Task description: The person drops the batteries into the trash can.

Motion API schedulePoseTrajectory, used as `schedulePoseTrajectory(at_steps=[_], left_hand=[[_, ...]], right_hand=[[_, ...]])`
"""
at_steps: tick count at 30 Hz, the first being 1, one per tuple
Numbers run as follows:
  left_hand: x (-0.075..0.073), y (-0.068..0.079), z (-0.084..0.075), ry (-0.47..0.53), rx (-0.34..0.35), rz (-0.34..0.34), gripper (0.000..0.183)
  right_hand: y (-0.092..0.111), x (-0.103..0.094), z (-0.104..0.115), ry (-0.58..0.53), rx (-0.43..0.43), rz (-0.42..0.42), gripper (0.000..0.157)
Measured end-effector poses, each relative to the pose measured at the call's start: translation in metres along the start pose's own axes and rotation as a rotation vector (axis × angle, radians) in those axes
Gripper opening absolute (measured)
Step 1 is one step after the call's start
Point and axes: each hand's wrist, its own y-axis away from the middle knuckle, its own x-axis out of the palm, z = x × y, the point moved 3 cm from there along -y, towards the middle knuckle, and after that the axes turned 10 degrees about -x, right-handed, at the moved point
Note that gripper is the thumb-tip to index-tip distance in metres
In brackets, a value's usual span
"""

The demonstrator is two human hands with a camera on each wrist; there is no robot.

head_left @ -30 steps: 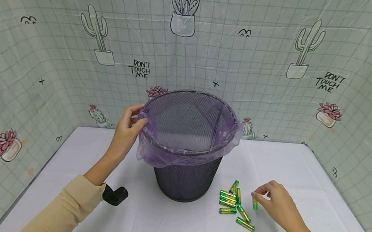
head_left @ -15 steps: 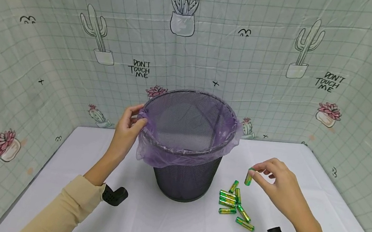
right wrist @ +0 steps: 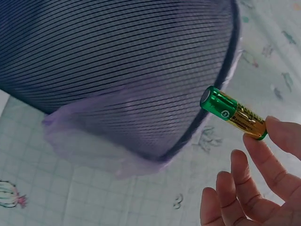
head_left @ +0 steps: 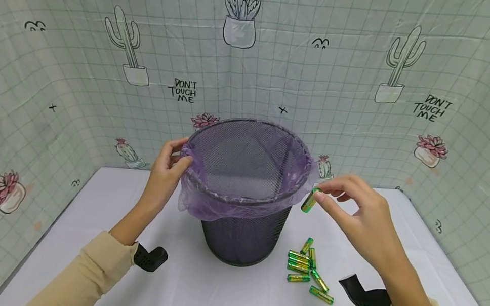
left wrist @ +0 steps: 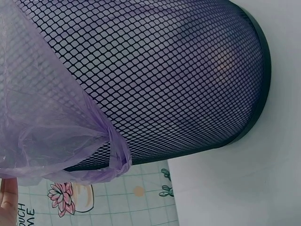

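A black mesh wastebasket (head_left: 241, 239) stands mid-table, lined with a thin purple bag (head_left: 224, 211) folded over its rim. My left hand (head_left: 166, 171) grips that rim at the left, thumb inside and fingers outside. Between thumb and forefinger, my right hand (head_left: 363, 218) pinches one green and gold battery (head_left: 309, 202) in the air, just right of the bin's rim. In the right wrist view, the battery (right wrist: 235, 113) is held by one end, with the other fingers spread loosely. Several more batteries (head_left: 304, 267) lie in a loose cluster on the table, right of the bin's base.
A white cloth (head_left: 218, 297) covers the table. Behind and at both sides hangs a grid-patterned curtain (head_left: 259, 73) with cactus drawings. Each wrist carries a black camera mount (head_left: 367, 295).
My right hand has lifted the battery off the table and carried it up and left towards the bin's rim. My left hand has stayed at the rim.
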Motion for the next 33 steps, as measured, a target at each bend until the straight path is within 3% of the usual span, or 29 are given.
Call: schedulePoseTrajectory(at_steps=[6,20,33], left_hand=[[0.0,0.0,0.0,0.007,0.003,0.002,0.045],[0.0,0.0,0.0,0.009,0.006,0.003,0.045],[0.001,0.0,0.001,0.019,0.007,0.005,0.045]], right_hand=[[-0.018,0.001,0.013,-0.055,-0.071,-0.043,0.009],[-0.032,0.017,0.01,-0.143,-0.068,-0.095,0.01],[-0.03,0.024,0.009,-0.103,-0.062,-0.035,0.01]])
